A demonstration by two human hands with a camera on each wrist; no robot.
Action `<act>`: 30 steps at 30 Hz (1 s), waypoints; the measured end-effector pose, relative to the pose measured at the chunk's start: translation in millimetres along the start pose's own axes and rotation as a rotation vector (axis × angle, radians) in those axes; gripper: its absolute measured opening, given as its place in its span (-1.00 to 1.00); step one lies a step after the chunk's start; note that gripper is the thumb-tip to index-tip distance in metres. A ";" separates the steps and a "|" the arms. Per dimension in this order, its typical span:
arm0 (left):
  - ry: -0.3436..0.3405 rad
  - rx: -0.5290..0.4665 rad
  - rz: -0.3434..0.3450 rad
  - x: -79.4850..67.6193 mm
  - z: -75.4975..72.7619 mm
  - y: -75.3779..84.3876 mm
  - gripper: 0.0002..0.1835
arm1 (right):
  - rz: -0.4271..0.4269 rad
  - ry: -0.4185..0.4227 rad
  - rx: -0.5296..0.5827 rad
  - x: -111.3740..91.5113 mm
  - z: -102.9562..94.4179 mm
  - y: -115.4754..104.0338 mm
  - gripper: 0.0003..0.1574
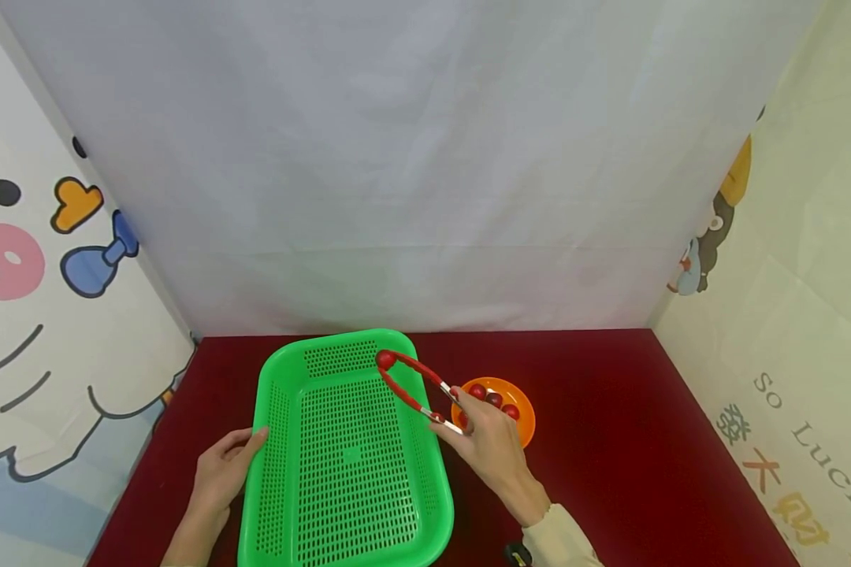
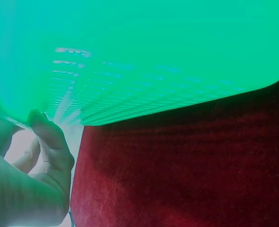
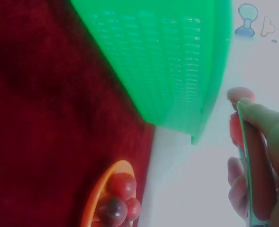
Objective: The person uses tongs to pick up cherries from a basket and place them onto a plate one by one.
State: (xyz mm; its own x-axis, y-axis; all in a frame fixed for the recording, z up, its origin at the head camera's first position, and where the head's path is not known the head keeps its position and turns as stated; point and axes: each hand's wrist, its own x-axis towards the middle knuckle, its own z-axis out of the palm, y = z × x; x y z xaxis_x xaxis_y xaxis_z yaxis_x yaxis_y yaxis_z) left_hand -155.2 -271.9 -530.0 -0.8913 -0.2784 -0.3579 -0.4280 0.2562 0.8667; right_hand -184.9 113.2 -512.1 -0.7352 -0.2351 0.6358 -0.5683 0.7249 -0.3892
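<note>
A green plastic basket (image 1: 351, 454) with slotted sides and floor takes up the middle of the head view. At its left rim, my left hand (image 1: 220, 472) pinches the edge; in the left wrist view, the fingers (image 2: 51, 135) bend against the green wall. My right hand (image 1: 492, 445) grips metal tongs (image 1: 406, 395) with red arms. Between the tong tips, over the basket's far right part, is a small round red tomato (image 1: 386, 360). An orange plate (image 1: 527, 429) with several similar tomatoes (image 3: 123, 185) sits to the right, partly hidden behind my right hand.
Dark red cloth (image 1: 610, 441) covers the table. A pale curtain (image 1: 425, 165) hangs along the back. Printed sheets stand at both sides, the left one (image 1: 50, 339) with a cartoon figure and the right one (image 1: 787, 331) with lettering.
</note>
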 end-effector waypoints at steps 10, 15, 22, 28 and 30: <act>-0.003 -0.012 -0.004 0.4 -0.5 0.0 -0.14 | -0.008 0.101 -0.004 -16.4 -6.6 10.4 -0.33; 0.004 0.009 0.000 0.4 0.3 0.0 -0.14 | -0.016 0.139 -0.011 -24.0 -13.0 15.4 -0.23; 0.003 0.005 0.003 0.2 0.2 -0.2 -0.13 | -0.005 0.160 -0.048 -38.5 -22.6 25.9 -0.22; 0.005 0.010 0.003 1.0 0.1 -0.4 -0.13 | 0.034 0.149 -0.089 -49.4 -28.4 33.6 -0.23; 0.007 0.020 0.002 1.1 0.1 -0.2 -0.11 | 0.044 0.144 -0.104 -52.2 -30.5 35.4 -0.22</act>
State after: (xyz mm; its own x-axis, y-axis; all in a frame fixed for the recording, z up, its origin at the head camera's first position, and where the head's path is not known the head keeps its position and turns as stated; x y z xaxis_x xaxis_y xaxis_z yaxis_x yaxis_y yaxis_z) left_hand -156.1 -272.1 -530.6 -0.8912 -0.2841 -0.3535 -0.4290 0.2752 0.8604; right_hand -155.3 170.8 -538.7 -0.6940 -0.1117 0.7113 -0.4898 0.7973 -0.3526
